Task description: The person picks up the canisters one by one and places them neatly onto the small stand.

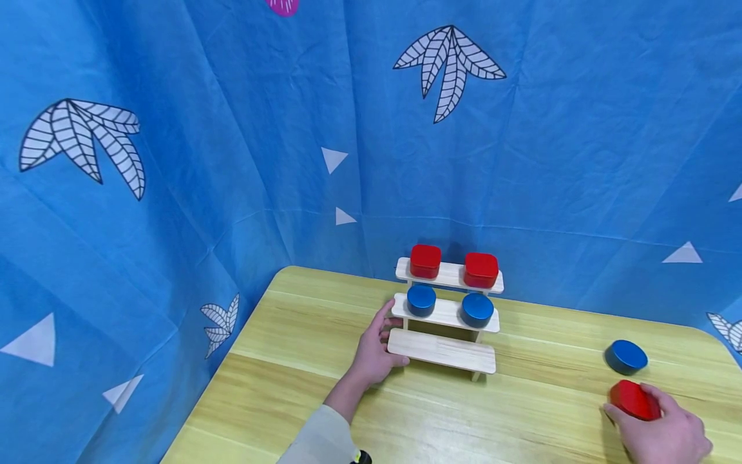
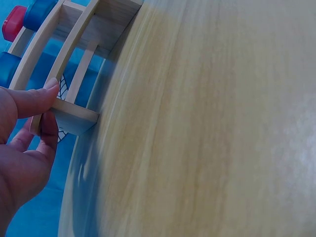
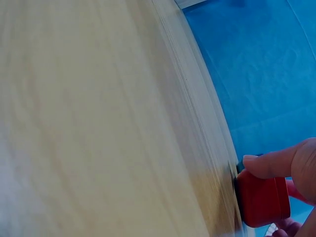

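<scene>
A small three-tier wooden shelf stands on the table. My left hand is at its left end; in the left wrist view the thumb and fingers pinch the end of a tier board. Two red square tins sit on the top tier and two round blue tins on the middle one, while the bottom tier is bare. Off to the right, my right hand grips another red tin between thumb and fingers, also visible in the right wrist view as a red tin.
A round blue tin stands on the table just behind the held red tin. The wood-grain table has rounded back corners. Behind it and on the left hangs a blue cloth with leaf and triangle prints.
</scene>
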Demonstrator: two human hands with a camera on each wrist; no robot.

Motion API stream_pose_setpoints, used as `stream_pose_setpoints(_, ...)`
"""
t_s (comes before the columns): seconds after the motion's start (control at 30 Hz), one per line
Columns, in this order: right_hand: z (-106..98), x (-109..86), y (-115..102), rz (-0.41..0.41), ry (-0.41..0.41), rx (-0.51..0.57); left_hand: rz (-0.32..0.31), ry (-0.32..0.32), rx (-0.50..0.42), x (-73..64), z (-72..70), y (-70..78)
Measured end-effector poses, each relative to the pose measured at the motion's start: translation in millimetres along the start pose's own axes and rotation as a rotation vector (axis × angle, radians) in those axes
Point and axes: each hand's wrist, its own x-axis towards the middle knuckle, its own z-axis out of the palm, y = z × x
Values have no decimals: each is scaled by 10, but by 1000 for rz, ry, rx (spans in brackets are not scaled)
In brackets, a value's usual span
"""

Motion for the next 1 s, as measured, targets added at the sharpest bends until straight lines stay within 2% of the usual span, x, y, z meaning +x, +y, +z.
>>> stream_pose_setpoints(0.3,27,0,-12,-5,-18,37,8,-2,2,5,-6,-1)
stream_pose_setpoints(0.53,44,-22,-15,-38,3,61,-1,0,8,10,-2,-4)
stream_pose_setpoints(1.0,54,-95,-38,1,-18,107,14,-2,16,-4,-6,1)
